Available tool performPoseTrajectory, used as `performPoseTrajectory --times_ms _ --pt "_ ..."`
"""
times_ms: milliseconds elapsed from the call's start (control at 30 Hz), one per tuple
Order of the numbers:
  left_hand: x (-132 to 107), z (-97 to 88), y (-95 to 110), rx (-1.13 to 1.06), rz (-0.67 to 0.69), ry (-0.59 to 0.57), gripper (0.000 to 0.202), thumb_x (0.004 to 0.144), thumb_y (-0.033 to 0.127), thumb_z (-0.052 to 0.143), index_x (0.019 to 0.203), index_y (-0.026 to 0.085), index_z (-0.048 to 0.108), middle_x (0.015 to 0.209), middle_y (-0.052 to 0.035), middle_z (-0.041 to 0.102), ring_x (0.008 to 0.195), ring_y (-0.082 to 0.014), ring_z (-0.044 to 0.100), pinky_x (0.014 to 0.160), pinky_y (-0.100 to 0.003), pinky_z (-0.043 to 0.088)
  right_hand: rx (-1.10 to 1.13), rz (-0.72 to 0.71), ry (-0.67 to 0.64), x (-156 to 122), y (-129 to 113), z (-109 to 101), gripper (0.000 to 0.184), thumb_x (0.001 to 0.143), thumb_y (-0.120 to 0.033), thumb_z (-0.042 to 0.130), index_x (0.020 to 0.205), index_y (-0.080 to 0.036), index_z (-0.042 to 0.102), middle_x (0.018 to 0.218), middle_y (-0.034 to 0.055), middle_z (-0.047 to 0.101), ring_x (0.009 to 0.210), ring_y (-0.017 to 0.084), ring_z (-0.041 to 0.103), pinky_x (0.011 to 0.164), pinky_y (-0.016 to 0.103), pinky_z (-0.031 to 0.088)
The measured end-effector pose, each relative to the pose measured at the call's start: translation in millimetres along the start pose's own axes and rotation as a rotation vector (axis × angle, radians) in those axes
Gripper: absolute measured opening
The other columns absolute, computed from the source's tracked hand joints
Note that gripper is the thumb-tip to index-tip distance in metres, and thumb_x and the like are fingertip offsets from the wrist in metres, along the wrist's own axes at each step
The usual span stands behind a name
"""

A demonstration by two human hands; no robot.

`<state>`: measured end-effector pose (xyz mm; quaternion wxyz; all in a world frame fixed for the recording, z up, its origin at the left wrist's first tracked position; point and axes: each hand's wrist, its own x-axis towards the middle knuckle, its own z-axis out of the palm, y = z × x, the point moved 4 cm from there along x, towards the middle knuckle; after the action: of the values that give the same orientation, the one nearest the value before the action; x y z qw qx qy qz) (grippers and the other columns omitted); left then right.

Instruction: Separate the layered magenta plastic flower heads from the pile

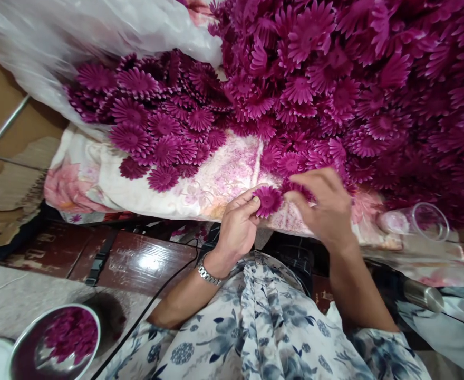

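My left hand (239,224) is closed, pinching a magenta artificial flower (269,201) between thumb and fingers above the cloth's front edge. To its right, my right hand (324,203) is bent, thumb and forefinger somewhat apart and smeared by motion. Magenta petals show between and behind those fingers; I cannot tell whether they are gripped or lie beyond. A huge heap of loose magenta flower heads (301,89) spreads just past both hands. Farther left, tidier stacked flower heads (164,126) lie against the heap.
Floral cloth (113,184) covers the work surface. A clear plastic bag (97,37) lies at the back left, and a clear plastic cup (414,221) on its side at right. Below left stands a metal bowl (26,338) holding magenta pieces. A black cable (148,306) runs beside my left arm.
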<state>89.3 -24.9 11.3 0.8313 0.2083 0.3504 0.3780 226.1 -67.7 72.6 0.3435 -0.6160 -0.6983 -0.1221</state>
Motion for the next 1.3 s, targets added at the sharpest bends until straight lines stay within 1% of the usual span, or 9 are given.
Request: performPoseTrajectory --times_ms 100,267,400,533,700,833,967,1133,1300 --pt "0 4.3 -2 0.002 0.016 -0.049 0.018 0.066 0.016 0.067 0.083 0.013 0.072 0.081 -0.0042 0.070 0.070 -0.0098 0.060 0.067 -0.019 0.047 0.160 -0.062 -0.150 -10 -20 25 0.008 0.088 -0.022 0.053 0.085 -0.018 0.058 0.077 0.0040 0.059 0.075 0.016 0.053 0.071 0.030 0.046" --pt "-2 4.7 -7 0.021 -0.006 -0.060 0.016 0.065 0.016 0.069 0.080 0.014 0.072 0.077 -0.0036 0.069 0.075 -0.0132 0.062 0.072 -0.023 0.048 -0.025 -0.103 -0.184 -19 -24 37 0.016 0.089 -0.014 0.045 0.078 -0.017 0.056 0.072 0.0053 0.058 0.071 0.017 0.050 0.070 0.032 0.043" --pt "-1 1.5 -7 0.021 -0.010 -0.017 0.016 0.063 0.017 0.070 0.079 0.014 0.072 0.070 -0.0024 0.068 0.062 -0.0105 0.059 0.058 -0.020 0.047 -0.093 -0.105 -0.109 -21 -28 35 0.015 0.089 -0.013 0.044 0.080 -0.016 0.056 0.069 0.0060 0.057 0.070 0.018 0.050 0.067 0.032 0.043" --pt "-1 0.9 -5 0.004 0.002 0.001 0.023 0.062 0.017 0.071 0.084 0.013 0.073 0.077 -0.0051 0.071 0.071 -0.0139 0.062 0.059 -0.020 0.047 -0.083 -0.104 -0.009 -20 -33 32 0.010 0.086 -0.010 0.048 0.085 -0.014 0.057 0.070 0.0066 0.059 0.070 0.018 0.052 0.067 0.031 0.045" --pt "0 -4.9 0 -0.004 0.041 0.050 0.024 0.064 0.016 0.068 0.087 0.013 0.072 0.074 -0.0035 0.070 0.061 -0.0093 0.058 0.057 -0.019 0.045 -0.099 -0.090 0.063 -19 -32 25 0.009 0.085 -0.011 0.049 0.086 -0.016 0.057 0.071 0.0065 0.060 0.070 0.017 0.054 0.064 0.030 0.046" --pt "1 -9.4 6 0.016 0.096 0.073 0.024 0.064 0.019 0.068 0.087 0.013 0.071 0.075 -0.0044 0.070 0.064 -0.0103 0.061 0.056 -0.019 0.046 -0.193 -0.022 0.191 -12 -13 3 0.010 0.086 -0.014 0.049 0.087 -0.018 0.059 0.073 0.0051 0.061 0.071 0.016 0.056 0.066 0.028 0.047" --pt "0 -7.3 6 0.006 0.071 0.029 0.025 0.066 0.020 0.067 0.090 0.014 0.070 0.082 -0.0047 0.070 0.074 -0.0134 0.064 0.068 -0.024 0.051 -0.460 0.110 0.270 0 28 -21 0.018 0.090 -0.024 0.046 0.090 -0.017 0.063 0.076 0.0068 0.061 0.074 0.018 0.055 0.068 0.032 0.045" --pt "0 -6.6 2 -0.092 0.037 0.014 0.021 0.071 0.016 0.063 0.091 0.015 0.069 0.085 -0.0039 0.070 0.082 -0.0144 0.065 0.080 -0.032 0.054 -0.518 0.284 0.016 4 76 -8 0.026 0.090 -0.028 0.042 0.090 -0.014 0.064 0.079 0.0091 0.057 0.077 0.022 0.050 0.074 0.037 0.040" --pt "1 -6.6 2 -0.097 -0.003 0.002 0.024 0.071 0.013 0.062 0.094 0.013 0.069 0.080 -0.0035 0.070 0.075 -0.0106 0.065 0.076 -0.023 0.052 -0.507 0.305 -0.041 0 77 -5 0.026 0.088 -0.027 0.045 0.097 -0.015 0.066 0.079 0.0083 0.054 0.078 0.022 0.047 0.075 0.037 0.039"
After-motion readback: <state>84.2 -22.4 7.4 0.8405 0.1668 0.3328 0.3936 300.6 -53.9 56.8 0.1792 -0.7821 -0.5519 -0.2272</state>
